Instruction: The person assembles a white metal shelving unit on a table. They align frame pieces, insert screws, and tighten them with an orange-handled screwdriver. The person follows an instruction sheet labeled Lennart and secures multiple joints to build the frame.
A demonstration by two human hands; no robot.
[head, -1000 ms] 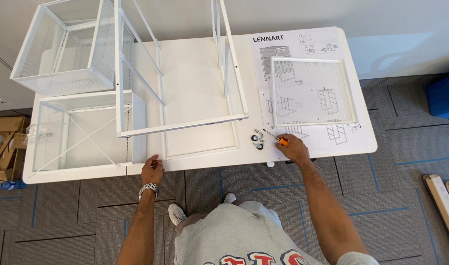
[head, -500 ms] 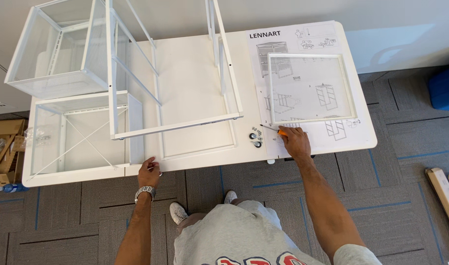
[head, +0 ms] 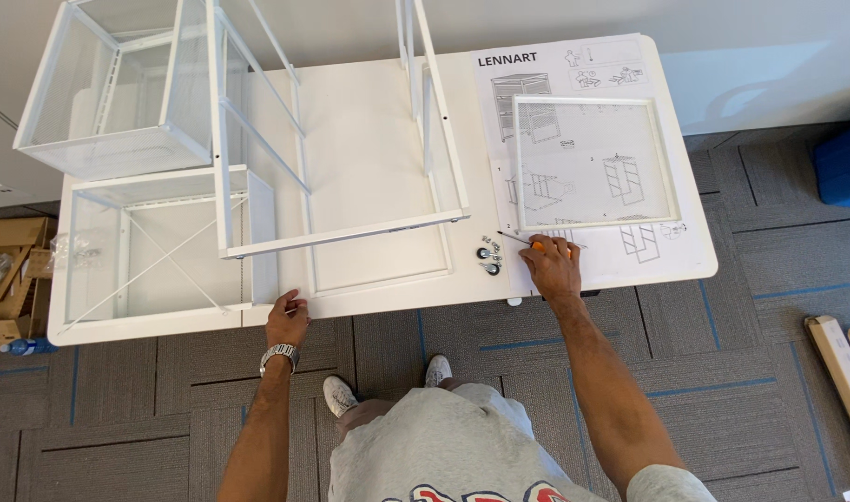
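Screwdriver (head: 522,242), thin dark shaft, orange handle, lies under right hand (head: 552,268).

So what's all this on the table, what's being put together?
A person stands at a white table with white metal furniture parts. The right hand grips an orange-handled screwdriver lying on the instruction sheets, beside small black casters. The left hand rests on the table's near edge, below an open white frame. Two mesh drawers sit left.

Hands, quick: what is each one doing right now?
Left hand: resting on the white table's front edge, holding nothing.
Right hand: closed on a thin orange-handled screwdriver, beside small black casters.
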